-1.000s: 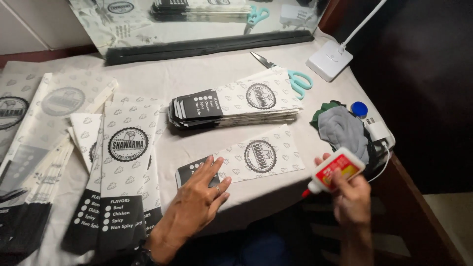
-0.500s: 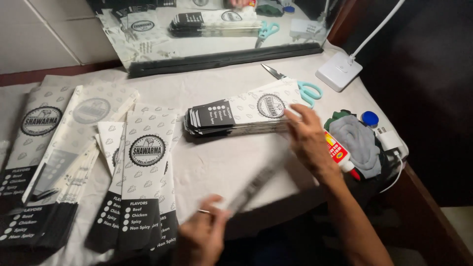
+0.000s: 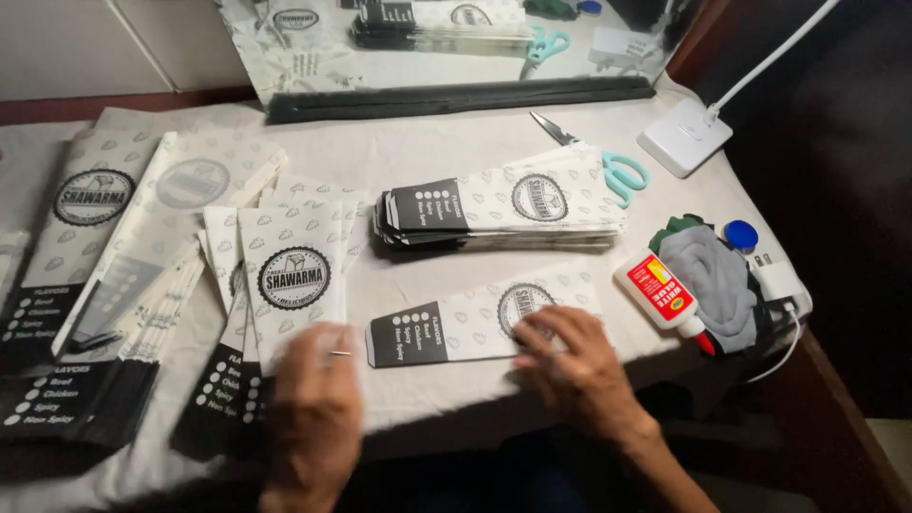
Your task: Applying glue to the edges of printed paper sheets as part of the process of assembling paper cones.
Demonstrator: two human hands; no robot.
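2 hands at a single paper bag on a covered table.

The right hand [image 3: 579, 366] lies palm down, fingers spread, pressing the flat paper bag [image 3: 480, 323] near the table's [image 3: 446, 142] front edge. The left hand [image 3: 313, 413] is blurred just left of it; I cannot tell its fingers. A glue bottle [image 3: 662, 294] lies to the right, a bag stack [image 3: 499, 209] behind.

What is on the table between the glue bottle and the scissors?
In the head view, only bare white table cover lies between the glue bottle and the scissors; the stack of paper sleeves sits just beside that stretch.
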